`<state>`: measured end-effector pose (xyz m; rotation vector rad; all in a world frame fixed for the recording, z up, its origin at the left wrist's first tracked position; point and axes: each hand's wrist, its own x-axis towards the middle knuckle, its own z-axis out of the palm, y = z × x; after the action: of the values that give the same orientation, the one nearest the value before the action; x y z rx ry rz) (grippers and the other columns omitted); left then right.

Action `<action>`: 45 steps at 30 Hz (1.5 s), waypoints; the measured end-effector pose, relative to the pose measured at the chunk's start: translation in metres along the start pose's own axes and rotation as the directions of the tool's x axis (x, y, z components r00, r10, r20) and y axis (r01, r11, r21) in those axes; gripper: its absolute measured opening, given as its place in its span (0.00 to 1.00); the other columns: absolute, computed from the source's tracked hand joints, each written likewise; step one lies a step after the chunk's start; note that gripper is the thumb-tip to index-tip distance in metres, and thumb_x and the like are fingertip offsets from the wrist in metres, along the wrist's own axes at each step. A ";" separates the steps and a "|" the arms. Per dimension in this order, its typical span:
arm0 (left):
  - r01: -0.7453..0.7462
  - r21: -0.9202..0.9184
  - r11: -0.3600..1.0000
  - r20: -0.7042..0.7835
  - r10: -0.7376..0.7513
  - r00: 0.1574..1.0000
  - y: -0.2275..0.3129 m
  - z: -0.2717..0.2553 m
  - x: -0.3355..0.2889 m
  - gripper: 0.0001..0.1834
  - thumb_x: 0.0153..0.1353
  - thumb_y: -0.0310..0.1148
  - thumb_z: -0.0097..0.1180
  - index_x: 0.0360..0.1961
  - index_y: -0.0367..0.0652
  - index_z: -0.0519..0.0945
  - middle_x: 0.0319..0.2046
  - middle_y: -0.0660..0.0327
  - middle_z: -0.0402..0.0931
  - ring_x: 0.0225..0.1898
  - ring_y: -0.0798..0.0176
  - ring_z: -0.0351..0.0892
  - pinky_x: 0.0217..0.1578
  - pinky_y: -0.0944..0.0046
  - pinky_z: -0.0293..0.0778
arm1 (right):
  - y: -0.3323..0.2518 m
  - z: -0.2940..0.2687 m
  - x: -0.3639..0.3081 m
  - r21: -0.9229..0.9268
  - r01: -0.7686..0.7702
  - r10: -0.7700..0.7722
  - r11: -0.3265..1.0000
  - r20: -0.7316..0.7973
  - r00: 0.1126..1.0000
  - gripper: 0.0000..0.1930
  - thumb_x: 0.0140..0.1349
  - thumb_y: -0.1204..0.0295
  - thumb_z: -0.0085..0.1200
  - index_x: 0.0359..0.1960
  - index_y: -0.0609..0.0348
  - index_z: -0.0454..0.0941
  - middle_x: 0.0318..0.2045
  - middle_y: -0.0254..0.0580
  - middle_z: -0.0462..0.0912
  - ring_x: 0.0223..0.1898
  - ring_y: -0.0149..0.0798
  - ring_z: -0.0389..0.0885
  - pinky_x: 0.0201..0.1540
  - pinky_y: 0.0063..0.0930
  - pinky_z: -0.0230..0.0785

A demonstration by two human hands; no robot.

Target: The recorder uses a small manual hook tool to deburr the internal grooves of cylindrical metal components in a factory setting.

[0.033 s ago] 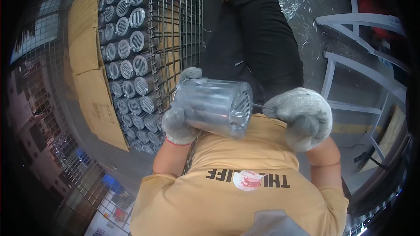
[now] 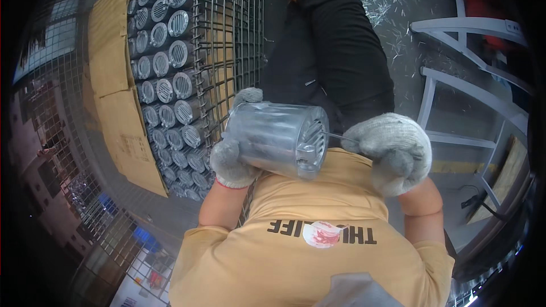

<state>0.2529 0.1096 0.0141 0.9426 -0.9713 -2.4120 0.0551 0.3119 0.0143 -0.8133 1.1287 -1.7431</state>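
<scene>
Up and to the left of the fingers of the left hand (image 2: 232, 164), a wire-mesh crate (image 2: 199, 51) is seen packed with rows of stacked cylinders (image 2: 182, 84), round and slotted at their ends; should the held piece be swung that way, its rim could be dented by the stiff bars. Farther left of those fingers, along the stack's outer side, brown cardboard (image 2: 128, 136) is placed, matt and creased.

Between the fingers of both hands, a silvery cylinder (image 2: 264, 133) is held on its side, slightly tilted, above the lap. Its left end is gripped by the left fingers, and its slotted face is turned toward the right hand (image 2: 392, 153). Because hard, smooth metal is clasped through fuzzy grey knit (soft gloves, slick wall), a slip or twist could be caused by a sideways push.

By the curled right fingers a thin, dark, straight rod (image 2: 342, 137) is gripped, its tip brought up to the slotted face; how deep it is set cannot be told. If it is forced at an angle, the ridges could be scratched.

Well beyond the right fingers, bright slivers (image 2: 372, 0), needle-thin and apparently metallic, are scattered on the floor (image 2: 406, 88).
</scene>
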 end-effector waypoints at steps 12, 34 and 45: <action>0.007 -0.026 1.000 0.082 -0.004 0.997 0.006 0.010 0.000 0.57 0.49 0.69 0.63 0.64 0.28 0.62 0.55 0.39 0.75 0.55 0.46 0.81 0.58 0.46 0.80 | -0.027 0.016 0.039 0.394 0.060 0.115 0.917 -0.407 0.906 0.28 0.74 0.51 0.45 0.24 0.61 0.82 0.17 0.47 0.83 0.27 0.35 0.85 0.36 0.30 0.81; 0.014 -0.164 0.986 0.073 -0.003 0.997 0.005 0.011 0.001 0.59 0.47 0.65 0.66 0.66 0.29 0.58 0.57 0.38 0.74 0.55 0.43 0.82 0.58 0.44 0.80 | -0.036 -0.001 0.032 -0.418 0.230 -0.109 0.879 0.293 0.950 0.25 0.39 0.67 0.77 0.43 0.61 0.86 0.37 0.46 0.88 0.34 0.45 0.88 0.38 0.34 0.80; -0.147 0.047 0.988 0.117 0.140 0.983 0.008 0.012 0.001 0.54 0.53 0.68 0.60 0.67 0.33 0.64 0.59 0.43 0.75 0.55 0.46 0.81 0.57 0.48 0.80 | -0.037 0.028 0.042 -0.087 -0.400 0.375 0.912 -0.217 0.902 0.11 0.70 0.67 0.58 0.38 0.63 0.84 0.29 0.37 0.84 0.28 0.31 0.82 0.35 0.30 0.79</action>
<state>0.2442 0.1086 0.0260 0.7335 -1.1116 -2.3488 0.0502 0.2715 0.0616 -0.4538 1.4397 -1.4448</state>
